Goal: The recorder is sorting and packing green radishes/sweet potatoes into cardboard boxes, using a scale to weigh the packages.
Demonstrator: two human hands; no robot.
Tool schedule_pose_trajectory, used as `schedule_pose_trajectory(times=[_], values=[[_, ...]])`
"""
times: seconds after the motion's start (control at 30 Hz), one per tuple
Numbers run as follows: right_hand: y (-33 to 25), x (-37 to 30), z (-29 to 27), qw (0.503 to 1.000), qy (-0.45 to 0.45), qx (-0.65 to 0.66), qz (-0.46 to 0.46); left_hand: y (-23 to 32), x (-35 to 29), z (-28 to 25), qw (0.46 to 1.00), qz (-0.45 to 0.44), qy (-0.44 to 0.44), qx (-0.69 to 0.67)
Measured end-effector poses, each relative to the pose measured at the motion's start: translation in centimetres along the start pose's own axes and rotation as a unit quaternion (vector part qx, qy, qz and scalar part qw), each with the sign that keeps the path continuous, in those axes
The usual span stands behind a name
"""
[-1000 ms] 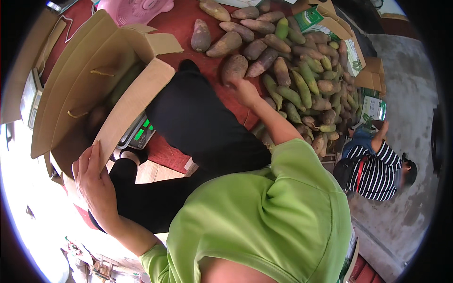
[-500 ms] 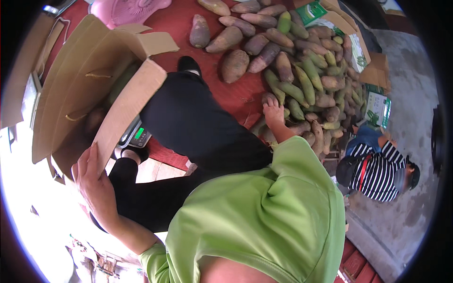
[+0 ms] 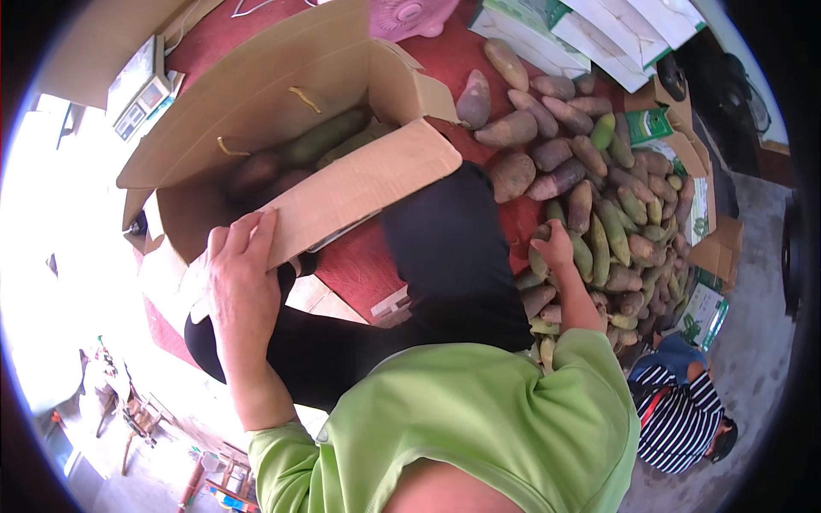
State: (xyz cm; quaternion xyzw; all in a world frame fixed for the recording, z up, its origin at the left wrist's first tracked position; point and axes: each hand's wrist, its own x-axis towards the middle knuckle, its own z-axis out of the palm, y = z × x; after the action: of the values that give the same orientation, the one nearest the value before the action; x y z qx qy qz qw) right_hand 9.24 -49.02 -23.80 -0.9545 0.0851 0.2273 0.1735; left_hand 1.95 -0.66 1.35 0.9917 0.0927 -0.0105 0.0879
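My left hand [image 3: 244, 274] grips the near flap [image 3: 372, 188] of an open cardboard carton [image 3: 184, 175], its fingers over the flap's left end. Inside the carton lie a long dark-green root vegetable [image 3: 325, 141] and some brownish ones, partly in shadow. To the right, my right hand [image 3: 558, 245] is closed around one end of a dark greenish root vegetable [image 3: 540, 248] at the left edge of a big heap [image 3: 637, 214]. Green and purple-brown pieces, like long radishes, make up the heap. Part of the held piece is hidden by my fingers.
Beyond the heap stand white-and-green printed boxes [image 3: 530, 38] and a pink plastic item [image 3: 410, 17]. A grey-white device [image 3: 141, 90] is at the far left. My black-trousered leg [image 3: 449, 256] lies between carton and heap on red flooring. A person in stripes [image 3: 684, 419] is at lower right.
The view has swung, so carton and heap appear further right and more of the carton's inside shows. My right hand has closed on a vegetable; my left still holds the flap.
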Motion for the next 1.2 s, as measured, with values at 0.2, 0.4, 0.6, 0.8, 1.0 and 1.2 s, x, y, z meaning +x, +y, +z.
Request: schedule_pose_trajectory(times=[0.2,0.4,0.6,0.8,1.0,1.2], values=[[-9.3,0.5,-8.4,0.965,0.084,0.219,-0.117,-0.2,-0.2,-0.2,1.000,-0.004,0.010,-0.003],[-20.6,-1.6,-17.6,0.835,0.184,0.421,-0.302,-0.4,-0.2,0.1,0.999,0.022,0.033,-0.003],[-29.4,-2.8,-21.8,0.713,0.103,0.566,-0.401,-0.7,-0.5,0.1,1.000,0.012,0.024,0.012],[-37.0,-3.7,-18.1,0.702,-0.142,0.563,-0.412,-0.4,-0.2,0.2,0.999,0.026,0.026,0.011],[-39.7,0.2,-11.3,0.800,0.042,0.321,-0.504,-0.7,-0.4,0.1,0.998,0.032,0.015,0.050],[-34.5,0.6,-11.3,0.801,0.066,0.464,-0.372,-0.6,-0.3,0.2,0.999,0.037,0.012,0.034]])
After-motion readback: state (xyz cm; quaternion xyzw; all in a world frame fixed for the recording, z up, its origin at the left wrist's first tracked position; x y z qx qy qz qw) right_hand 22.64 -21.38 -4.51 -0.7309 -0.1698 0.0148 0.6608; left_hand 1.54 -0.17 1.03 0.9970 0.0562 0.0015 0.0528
